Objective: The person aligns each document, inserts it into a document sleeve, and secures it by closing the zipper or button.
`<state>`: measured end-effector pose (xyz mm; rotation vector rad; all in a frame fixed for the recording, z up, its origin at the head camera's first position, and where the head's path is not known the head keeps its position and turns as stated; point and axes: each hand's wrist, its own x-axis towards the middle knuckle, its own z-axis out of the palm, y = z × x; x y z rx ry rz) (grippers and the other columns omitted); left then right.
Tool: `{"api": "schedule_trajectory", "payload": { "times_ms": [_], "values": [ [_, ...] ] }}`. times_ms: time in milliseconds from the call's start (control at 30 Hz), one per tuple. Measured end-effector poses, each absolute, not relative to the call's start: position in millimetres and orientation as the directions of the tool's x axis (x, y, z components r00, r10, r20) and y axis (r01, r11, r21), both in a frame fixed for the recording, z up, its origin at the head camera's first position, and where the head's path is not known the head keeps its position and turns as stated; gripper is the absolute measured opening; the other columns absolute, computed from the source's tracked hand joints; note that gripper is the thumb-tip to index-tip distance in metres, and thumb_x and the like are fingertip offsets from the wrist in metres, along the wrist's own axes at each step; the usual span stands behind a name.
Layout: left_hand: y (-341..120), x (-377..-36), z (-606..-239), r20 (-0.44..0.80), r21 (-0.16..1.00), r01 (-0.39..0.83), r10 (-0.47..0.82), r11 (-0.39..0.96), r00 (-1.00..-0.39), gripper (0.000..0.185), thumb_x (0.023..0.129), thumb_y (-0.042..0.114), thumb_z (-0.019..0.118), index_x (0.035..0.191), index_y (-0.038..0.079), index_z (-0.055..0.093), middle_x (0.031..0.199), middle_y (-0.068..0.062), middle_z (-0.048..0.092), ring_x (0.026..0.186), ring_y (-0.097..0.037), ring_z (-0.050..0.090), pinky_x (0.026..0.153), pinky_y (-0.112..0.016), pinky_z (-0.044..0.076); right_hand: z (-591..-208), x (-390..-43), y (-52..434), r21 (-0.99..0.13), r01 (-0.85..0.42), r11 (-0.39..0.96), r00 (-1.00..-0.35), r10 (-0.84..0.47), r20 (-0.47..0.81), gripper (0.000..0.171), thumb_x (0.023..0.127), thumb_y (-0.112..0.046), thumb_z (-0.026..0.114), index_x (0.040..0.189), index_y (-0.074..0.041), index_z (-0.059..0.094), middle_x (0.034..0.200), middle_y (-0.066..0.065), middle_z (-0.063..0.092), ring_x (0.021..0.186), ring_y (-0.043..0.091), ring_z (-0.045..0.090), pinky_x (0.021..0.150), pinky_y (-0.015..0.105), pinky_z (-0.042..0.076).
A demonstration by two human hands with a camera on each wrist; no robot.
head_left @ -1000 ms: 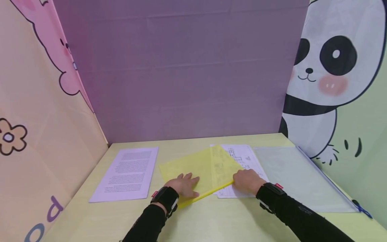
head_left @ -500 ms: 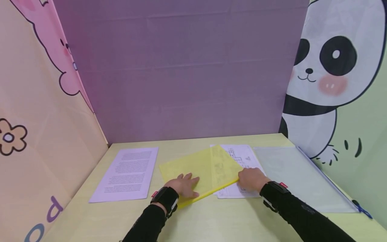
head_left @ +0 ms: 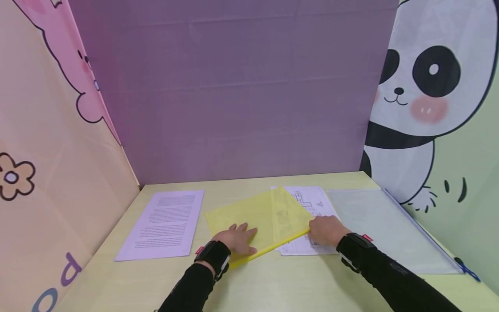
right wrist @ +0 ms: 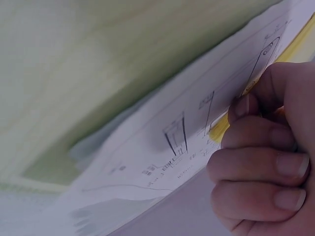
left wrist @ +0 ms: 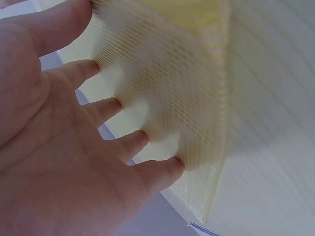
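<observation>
A yellow translucent mesh document pouch lies slanted at the middle of the table, its brighter yellow edge strip facing the person. My left hand rests on its near left part with fingers spread. In the left wrist view those fingertips press into the mesh. At the pouch's near right corner, my right hand pinches the end of the edge strip. Its fingers are curled in the right wrist view, with yellow showing beside them; what exactly sits between thumb and forefinger is hidden.
Under the pouch's right side lie sheets with printed drawings. A page of printed text lies at the left. On the right is a clear pouch with a blue cord at its corner. A purple panel stands behind the table.
My right hand has slid a short way right along the yellow edge strip, toward the pouch's corner. The left hand and the pouch have stayed in place.
</observation>
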<state>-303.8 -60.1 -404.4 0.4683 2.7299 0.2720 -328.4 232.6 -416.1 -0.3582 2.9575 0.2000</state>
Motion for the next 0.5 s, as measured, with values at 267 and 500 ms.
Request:
{"api": "schedule_trajectory", "payload": {
  "times_ms": [267,500],
  "values": [
    [-61,-304,-405,-0.31,0.247,0.286,0.355,0.926,-0.882,0.067,0.097,0.046,0.065,0.157,0.028,0.041,0.166,-0.006,0.028,0.152,-0.037,0.022,0.115,-0.065,0.026,-414,-331,237,0.12,-0.258,0.959,-0.957,-0.236,-0.169,0.02,0.097,-0.022,0.061,0.086,-0.006,0.064,0.073,0.005,0.054,0.066,0.024,0.051,0.067,0.039,0.042],
    [-61,-304,-404,-0.312,0.253,0.29,0.361,0.923,-0.879,0.067,0.097,0.046,0.065,0.157,0.028,0.041,0.166,-0.006,0.028,0.152,-0.037,0.022,0.115,-0.064,0.026,-411,-332,248,0.151,-0.248,0.957,-0.963,-0.227,-0.147,0.022,0.099,-0.02,0.058,0.087,-0.003,0.065,0.072,0.006,0.054,0.066,0.024,0.05,0.066,0.039,0.045]
  ]
}}
